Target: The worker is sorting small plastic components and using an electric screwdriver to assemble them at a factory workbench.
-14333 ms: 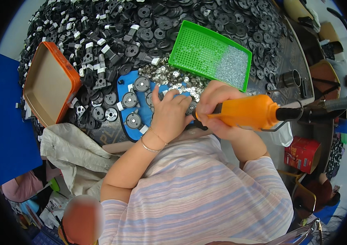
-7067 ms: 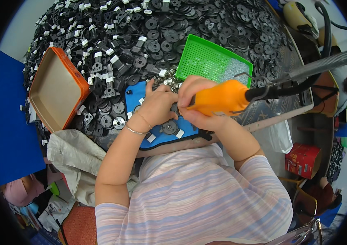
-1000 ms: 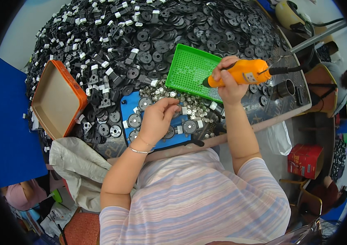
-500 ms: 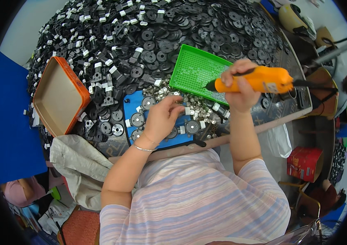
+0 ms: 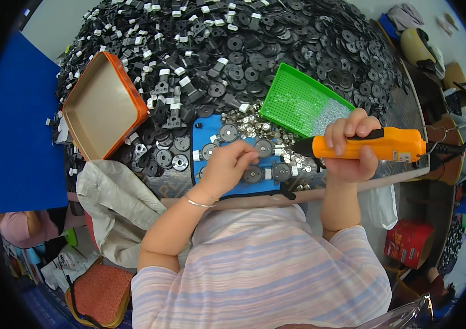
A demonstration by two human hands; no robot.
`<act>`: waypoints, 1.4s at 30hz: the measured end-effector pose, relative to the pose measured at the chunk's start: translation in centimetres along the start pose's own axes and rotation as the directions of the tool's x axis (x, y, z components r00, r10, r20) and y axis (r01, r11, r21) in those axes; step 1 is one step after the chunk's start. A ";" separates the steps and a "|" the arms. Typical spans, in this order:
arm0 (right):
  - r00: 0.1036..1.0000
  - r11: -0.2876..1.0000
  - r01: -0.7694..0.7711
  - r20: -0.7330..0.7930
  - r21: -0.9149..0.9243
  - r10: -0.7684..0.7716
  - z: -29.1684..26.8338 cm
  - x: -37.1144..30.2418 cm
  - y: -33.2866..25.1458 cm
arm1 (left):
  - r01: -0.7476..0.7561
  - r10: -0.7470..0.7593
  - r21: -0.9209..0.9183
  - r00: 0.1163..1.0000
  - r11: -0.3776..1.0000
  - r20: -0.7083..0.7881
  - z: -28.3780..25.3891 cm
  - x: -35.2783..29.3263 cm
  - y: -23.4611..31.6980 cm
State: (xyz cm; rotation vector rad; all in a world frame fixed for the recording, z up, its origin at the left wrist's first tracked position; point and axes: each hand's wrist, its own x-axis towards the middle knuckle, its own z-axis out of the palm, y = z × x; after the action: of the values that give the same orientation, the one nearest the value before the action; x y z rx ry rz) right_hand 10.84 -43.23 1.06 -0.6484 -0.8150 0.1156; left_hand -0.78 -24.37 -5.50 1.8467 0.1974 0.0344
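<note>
My right hand (image 5: 351,147) is wrapped round an orange electric screwdriver (image 5: 400,145). Its black nose points left, close to the right side of a blue mat (image 5: 244,189). On the mat, several black discs with metal centres, such as one disc (image 5: 228,132), lie joined to white-ended black pieces. Over the mat's left half, my left hand (image 5: 228,167) has thumb and forefinger pinched together beside another black disc (image 5: 264,147); whatever sits between the fingertips is too small to make out. Small silver metal parts (image 5: 249,123) are scattered along the mat's far and right edges.
A green perforated tray (image 5: 288,90) holds tiny silvery pieces at its right end. An orange-rimmed box (image 5: 104,104) stands tilted at left. Behind lies a big heap of black parts (image 5: 299,38). A pale cloth sack (image 5: 115,205) hangs over the near left edge.
The screwdriver has come down from over the green tray to the mat's right side. My left hand stays over the mat, fingers closer together. The whole view has shifted somewhat.
</note>
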 end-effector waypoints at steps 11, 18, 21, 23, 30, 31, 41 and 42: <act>0.998 0.998 -0.035 -0.058 -0.054 0.032 -0.6 -1.5 -0.1 | 0.343 -0.413 0.296 0.885 0.891 0.216 -8.4 0.2 1.5; 0.991 0.996 -0.059 -0.126 -0.064 0.050 -0.7 -2.5 -1.0 | -0.124 -0.301 0.687 0.834 0.716 0.463 -8.4 9.6 7.7; 0.988 0.996 -0.024 -0.156 -0.080 0.011 -0.6 -3.0 -1.9 | -0.103 0.102 0.139 0.995 0.985 0.016 -9.0 17.4 13.5; 0.987 0.996 -0.026 -0.157 -0.082 0.012 -0.5 -3.2 -2.5 | -0.290 0.278 -0.160 0.956 0.944 -0.097 -10.8 19.7 15.8; 0.976 0.992 -0.075 -0.213 -0.097 0.053 -2.1 -4.4 -3.2 | -0.314 0.300 -0.074 0.941 0.947 -0.159 -8.9 15.9 12.0; 0.973 0.991 -0.083 -0.223 -0.102 0.059 -2.2 -4.5 -3.1 | -0.206 0.205 -0.140 0.978 0.968 -0.029 -8.6 14.2 11.6; 0.980 0.961 0.125 -0.120 -0.245 -0.158 -3.1 -1.7 -0.8 | -0.325 0.279 0.491 0.946 0.808 0.167 -5.4 -0.2 1.7; 0.970 0.937 0.173 -0.111 -0.302 -0.215 -3.4 -1.4 -0.3 | -0.350 0.323 0.551 0.934 0.757 0.150 -4.5 -1.1 1.0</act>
State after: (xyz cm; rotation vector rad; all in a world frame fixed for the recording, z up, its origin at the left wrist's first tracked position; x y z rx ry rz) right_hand 12.22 -45.58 -1.35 -0.8386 -0.7599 -0.2340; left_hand -2.32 -20.52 -3.15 2.4684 -0.1902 0.2052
